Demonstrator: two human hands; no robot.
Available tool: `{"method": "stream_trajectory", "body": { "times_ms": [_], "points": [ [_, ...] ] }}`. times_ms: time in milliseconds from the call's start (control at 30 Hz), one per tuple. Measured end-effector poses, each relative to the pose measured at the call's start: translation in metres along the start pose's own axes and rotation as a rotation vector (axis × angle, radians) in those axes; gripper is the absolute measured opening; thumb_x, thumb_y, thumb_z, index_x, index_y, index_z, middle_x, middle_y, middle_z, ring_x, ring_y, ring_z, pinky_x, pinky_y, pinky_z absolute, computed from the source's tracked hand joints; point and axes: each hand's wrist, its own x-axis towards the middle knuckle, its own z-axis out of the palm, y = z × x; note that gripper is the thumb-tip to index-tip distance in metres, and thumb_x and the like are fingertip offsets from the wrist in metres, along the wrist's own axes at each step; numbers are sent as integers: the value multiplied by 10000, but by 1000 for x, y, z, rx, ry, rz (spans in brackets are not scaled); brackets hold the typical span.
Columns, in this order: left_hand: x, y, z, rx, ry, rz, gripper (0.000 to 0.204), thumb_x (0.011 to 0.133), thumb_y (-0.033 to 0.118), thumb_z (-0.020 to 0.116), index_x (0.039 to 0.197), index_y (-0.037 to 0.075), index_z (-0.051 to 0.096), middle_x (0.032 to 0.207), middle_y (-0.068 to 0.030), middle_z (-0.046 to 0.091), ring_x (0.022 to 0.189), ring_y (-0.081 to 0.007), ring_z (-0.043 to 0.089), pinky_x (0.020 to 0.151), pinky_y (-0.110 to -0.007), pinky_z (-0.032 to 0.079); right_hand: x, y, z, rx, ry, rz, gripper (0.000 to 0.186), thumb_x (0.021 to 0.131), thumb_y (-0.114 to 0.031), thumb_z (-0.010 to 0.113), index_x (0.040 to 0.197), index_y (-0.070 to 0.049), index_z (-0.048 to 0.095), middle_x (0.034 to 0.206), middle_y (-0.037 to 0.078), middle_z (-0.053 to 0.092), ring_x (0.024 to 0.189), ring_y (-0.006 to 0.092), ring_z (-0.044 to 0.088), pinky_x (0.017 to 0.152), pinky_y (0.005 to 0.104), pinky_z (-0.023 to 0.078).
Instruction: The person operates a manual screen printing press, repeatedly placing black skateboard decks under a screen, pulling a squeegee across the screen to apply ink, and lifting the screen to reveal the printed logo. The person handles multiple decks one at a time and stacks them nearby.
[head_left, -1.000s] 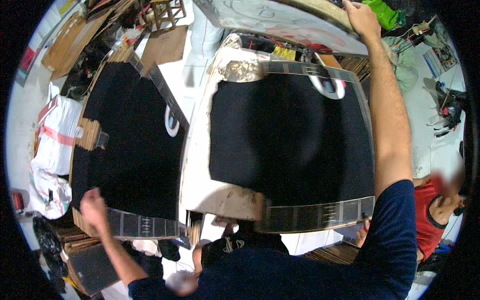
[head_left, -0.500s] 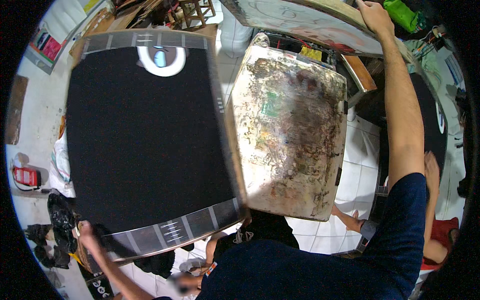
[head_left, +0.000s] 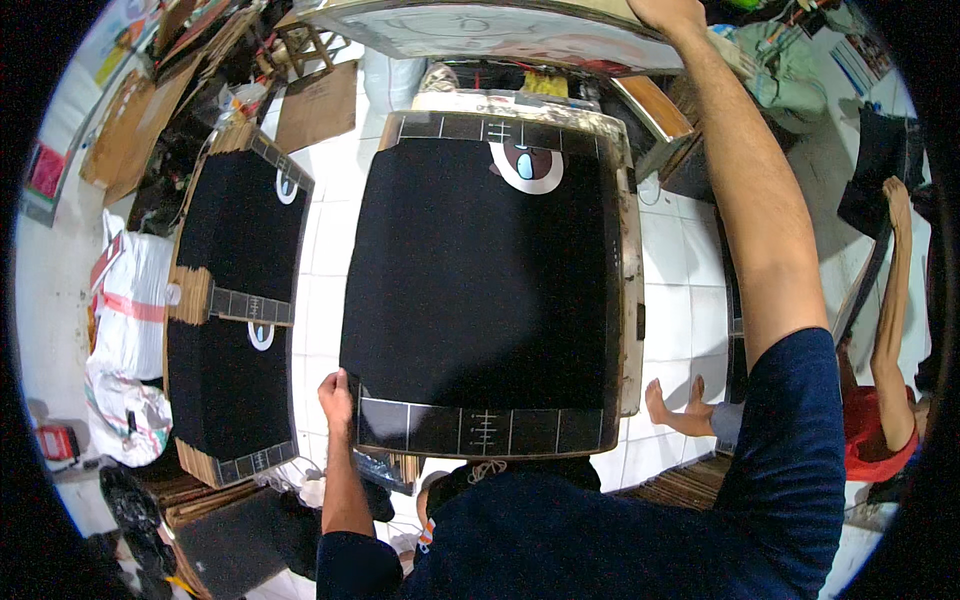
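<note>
A board covered with black fabric (head_left: 470,290) lies over the stained worktop (head_left: 631,320) in front of me. A white, brown and light-blue eye print (head_left: 527,168) shows near the fabric's far edge. Dark strips with white marks run along the board's far and near ends. My left hand (head_left: 337,400) is closed round the board's near left corner, the thumb on top. Up at the far side, my right hand (head_left: 672,16) grips the wooden edge of a raised screen frame (head_left: 480,32); its fingers are partly cut off by the picture's rim.
On the left stand stacks of similar black-covered boards (head_left: 235,385) with eye prints. White sacks (head_left: 135,320) lie beside them. At the right, another person in red (head_left: 880,440) reaches toward a black piece (head_left: 880,170). A person's bare feet (head_left: 678,408) rest on the tiles.
The black-covered board has moved right, from beside the worktop to on top of it, with my left hand on its corner. My right hand keeps hold of the raised frame.
</note>
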Motion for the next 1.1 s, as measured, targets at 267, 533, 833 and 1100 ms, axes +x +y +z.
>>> {"method": "stream_trajectory", "body": {
  "times_ms": [267, 533, 833, 1100],
  "points": [
    [-5, 57, 31, 568, -188, -10, 713, 733, 557, 889, 1018, -62, 679, 903, -243, 730, 859, -390, 721, 793, -450, 556, 23, -3, -5, 20, -29, 19, 464, 868, -474, 594, 1036, -90, 793, 1114, 242, 733, 1096, 407, 698, 968, 492, 546],
    [-3, 96, 30, 734, -151, -2, 672, 709, 571, 895, 886, -21, 632, 853, -203, 713, 819, -399, 700, 769, -472, 541, 47, -11, -10, 26, -40, 66, 645, 883, -537, 564, 1150, 26, 732, 1205, 286, 695, 1168, 430, 671, 1014, 500, 527],
    [4, 111, 35, 781, -143, 26, 726, 720, 611, 866, 955, -48, 670, 895, -232, 727, 876, -427, 713, 804, -488, 551, 65, -9, -8, 21, -25, 23, 737, 921, -628, 516, 1189, 28, 718, 1252, 295, 675, 1212, 434, 647, 1052, 511, 497],
    [3, 117, 38, 753, -141, 6, 668, 751, 540, 874, 991, -41, 648, 959, -244, 731, 944, -409, 724, 844, -469, 556, 64, -8, -10, 18, -17, 29, 878, 891, -757, 516, 1234, 30, 704, 1300, 302, 651, 1262, 428, 619, 1080, 497, 483]
  ]
}}
